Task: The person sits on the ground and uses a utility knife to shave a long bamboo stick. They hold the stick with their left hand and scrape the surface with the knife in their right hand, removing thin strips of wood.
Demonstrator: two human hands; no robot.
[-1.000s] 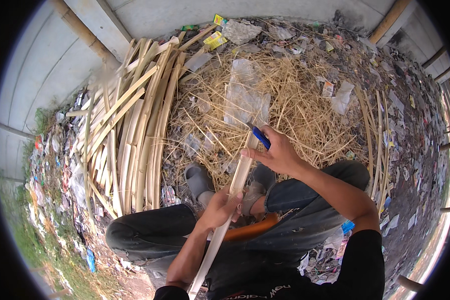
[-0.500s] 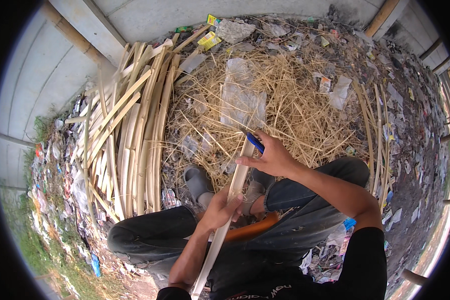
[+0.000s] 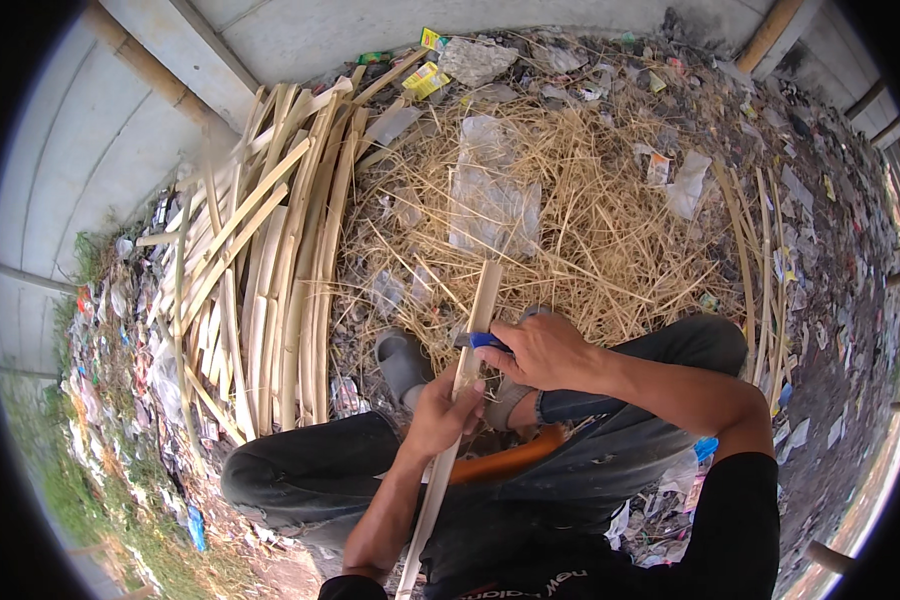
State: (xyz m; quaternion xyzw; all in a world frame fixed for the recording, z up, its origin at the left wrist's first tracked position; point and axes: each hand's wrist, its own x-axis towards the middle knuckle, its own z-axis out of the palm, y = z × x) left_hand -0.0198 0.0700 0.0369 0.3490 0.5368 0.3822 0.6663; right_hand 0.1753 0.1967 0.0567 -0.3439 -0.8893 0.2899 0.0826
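A long, pale split bamboo strip [image 3: 484, 296] slants from my lap up between my shins. My left hand [image 3: 440, 418] is wrapped around it at its middle. In my right hand [image 3: 552, 352] is a blue-handled knife [image 3: 484, 341], its dark blade lying across the strip just above my left hand. Much of the knife's handle is hidden by my fingers. Close beneath the strip, an orange-brown curved object [image 3: 510, 458] lies across my lap; its kind is unclear.
To the left lies a pile of bamboo strips [image 3: 270, 300]. Ahead, thin shavings [image 3: 610, 230] cover the ground around a clear plastic sheet [image 3: 492, 185]. Several more strips [image 3: 763, 270] lie at the right. Litter is scattered about, and a pale wall [image 3: 320, 35] stands behind.
My right hand has drawn the knife back along the bamboo strip toward my left hand, from near the far tip. My left hand keeps its hold on the strip.
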